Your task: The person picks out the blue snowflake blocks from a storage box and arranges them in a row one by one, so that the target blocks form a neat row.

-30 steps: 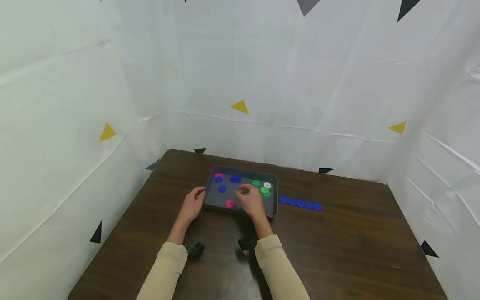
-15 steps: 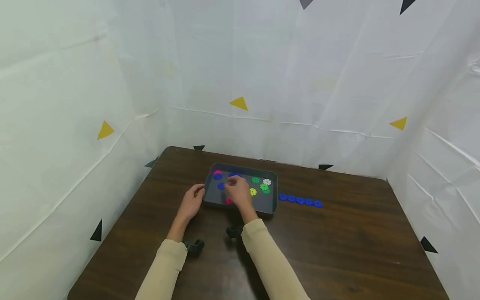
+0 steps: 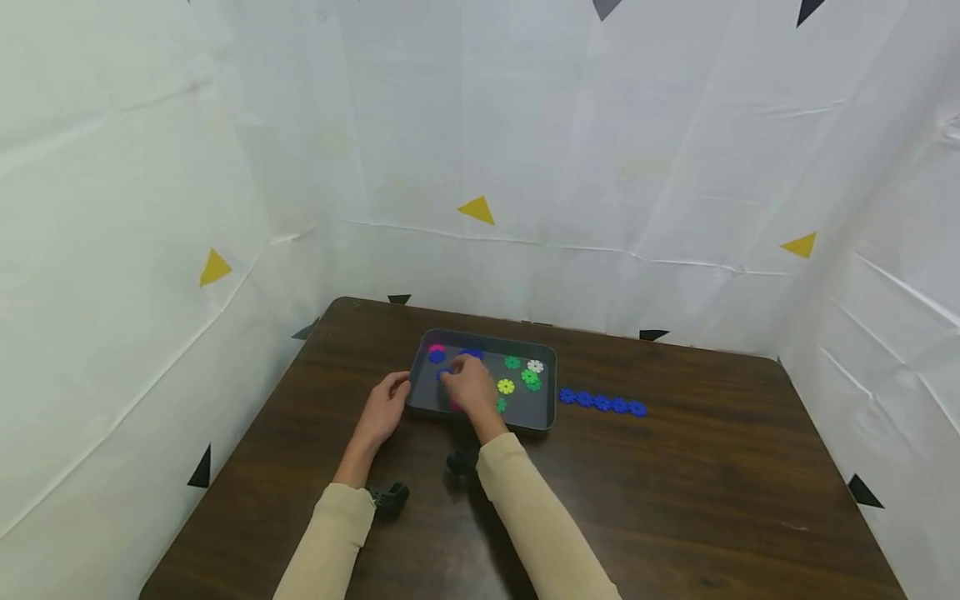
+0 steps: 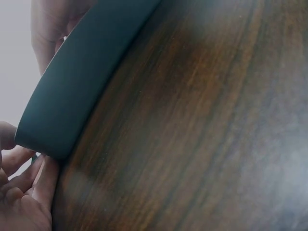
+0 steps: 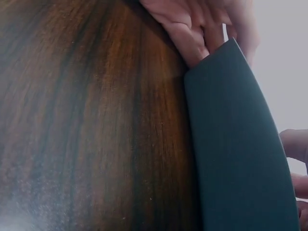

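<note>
A dark grey tray (image 3: 422, 400) stands on the table with small flower-shaped plastic discs in it. At its left corner my left hand (image 3: 384, 412) grips the rim; in the right wrist view that same hand (image 5: 192, 24) has fingers on both sides of the tray wall (image 5: 236, 144). My right hand (image 3: 472, 387) reaches over the front rim, fingertips down at a blue disc (image 3: 441, 375) in the tray's left half. Whether the fingers pinch it is hidden; in the right wrist view the wall covers most of this hand (image 5: 294, 144).
Right of the tray lies a row of joined blue discs (image 3: 602, 402). Inside the tray are a yellow disc (image 3: 506, 387), a white disc (image 3: 536, 366), several green discs (image 3: 529, 377) and a pink disc (image 3: 436, 347). White sheeting (image 3: 555, 167) surrounds the wooden table (image 3: 675, 500).
My right hand has moved left across the tray and lowered onto the blue disc, uncovering the yellow disc and a green one. The left hand has stayed at the tray's corner.
</note>
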`<act>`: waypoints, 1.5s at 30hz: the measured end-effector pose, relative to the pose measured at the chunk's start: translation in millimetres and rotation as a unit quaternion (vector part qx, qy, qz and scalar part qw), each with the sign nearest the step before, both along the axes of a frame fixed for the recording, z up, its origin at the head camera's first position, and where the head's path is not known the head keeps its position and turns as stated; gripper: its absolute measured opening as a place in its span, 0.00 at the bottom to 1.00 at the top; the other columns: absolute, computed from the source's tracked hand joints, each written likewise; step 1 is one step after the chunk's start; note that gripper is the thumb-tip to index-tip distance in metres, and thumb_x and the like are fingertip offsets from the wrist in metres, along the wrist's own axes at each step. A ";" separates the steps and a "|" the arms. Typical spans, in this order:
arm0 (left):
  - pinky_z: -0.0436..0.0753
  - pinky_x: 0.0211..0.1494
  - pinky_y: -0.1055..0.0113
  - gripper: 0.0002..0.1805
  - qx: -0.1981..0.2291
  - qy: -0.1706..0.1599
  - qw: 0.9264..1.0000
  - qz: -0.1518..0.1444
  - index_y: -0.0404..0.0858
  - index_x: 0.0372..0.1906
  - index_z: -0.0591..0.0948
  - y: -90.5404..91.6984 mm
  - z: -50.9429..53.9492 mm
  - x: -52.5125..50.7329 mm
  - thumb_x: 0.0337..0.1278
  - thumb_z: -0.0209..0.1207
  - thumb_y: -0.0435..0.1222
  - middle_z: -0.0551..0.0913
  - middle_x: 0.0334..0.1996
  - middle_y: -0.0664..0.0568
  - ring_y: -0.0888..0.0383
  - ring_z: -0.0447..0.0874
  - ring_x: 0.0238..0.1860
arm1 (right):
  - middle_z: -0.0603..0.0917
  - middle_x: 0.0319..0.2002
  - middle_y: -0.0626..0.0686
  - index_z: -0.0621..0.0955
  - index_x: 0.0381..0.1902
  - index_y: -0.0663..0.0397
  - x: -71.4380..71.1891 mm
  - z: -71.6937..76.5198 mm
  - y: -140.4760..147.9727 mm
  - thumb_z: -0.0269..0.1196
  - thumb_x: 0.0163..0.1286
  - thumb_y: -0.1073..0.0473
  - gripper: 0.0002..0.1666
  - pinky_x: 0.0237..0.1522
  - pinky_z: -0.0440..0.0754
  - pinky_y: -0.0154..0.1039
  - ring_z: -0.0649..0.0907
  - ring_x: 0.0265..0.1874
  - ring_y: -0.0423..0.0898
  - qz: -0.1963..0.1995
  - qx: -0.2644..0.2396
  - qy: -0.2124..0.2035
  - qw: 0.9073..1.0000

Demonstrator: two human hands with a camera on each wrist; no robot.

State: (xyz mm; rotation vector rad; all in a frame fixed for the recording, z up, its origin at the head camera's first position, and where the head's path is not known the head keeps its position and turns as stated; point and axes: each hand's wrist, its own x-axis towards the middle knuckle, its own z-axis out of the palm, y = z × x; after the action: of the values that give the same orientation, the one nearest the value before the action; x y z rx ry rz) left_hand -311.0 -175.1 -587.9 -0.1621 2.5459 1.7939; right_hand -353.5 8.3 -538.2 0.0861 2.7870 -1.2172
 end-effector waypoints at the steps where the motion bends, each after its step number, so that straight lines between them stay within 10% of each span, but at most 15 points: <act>1: 0.74 0.76 0.38 0.26 0.000 -0.001 1.000 0.000 0.40 0.77 0.73 -0.1 -0.4 0.1 0.87 0.48 0.47 0.77 0.73 0.39 0.41 0.75 0.74 | 0.90 0.56 0.55 0.85 0.64 0.52 -0.7 -0.3 -0.7 0.69 0.76 0.48 0.24 0.52 0.87 0.54 0.88 0.52 0.54 0.000 0.007 -0.004 1.000; 16: 0.75 0.76 0.39 0.26 0.002 0.001 1.000 0.003 0.40 0.77 0.74 0.9 2.4 0.4 0.87 0.49 0.47 0.79 0.71 0.39 0.41 0.77 0.72 | 0.89 0.59 0.54 0.86 0.62 0.49 -5.1 -0.5 -7.0 0.71 0.75 0.47 0.22 0.55 0.85 0.59 0.88 0.57 0.59 0.013 0.103 -0.012 0.994; 45: 0.76 0.73 0.41 0.26 0.021 0.001 1.000 -0.006 0.40 0.77 0.73 7.3 2.7 0.6 0.88 0.48 0.46 0.82 0.68 0.40 0.43 0.80 0.69 | 0.90 0.51 0.51 0.86 0.49 0.48 -14.6 -3.9 -1.8 0.75 0.70 0.47 0.16 0.56 0.82 0.61 0.88 0.53 0.57 0.013 0.103 -0.040 0.994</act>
State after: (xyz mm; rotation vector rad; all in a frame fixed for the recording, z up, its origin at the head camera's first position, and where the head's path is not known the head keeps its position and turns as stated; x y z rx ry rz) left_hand -310.4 -167.8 -585.2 -0.1444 2.5026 1.8444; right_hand -368.1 6.5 -542.1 0.1123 2.8236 -0.8976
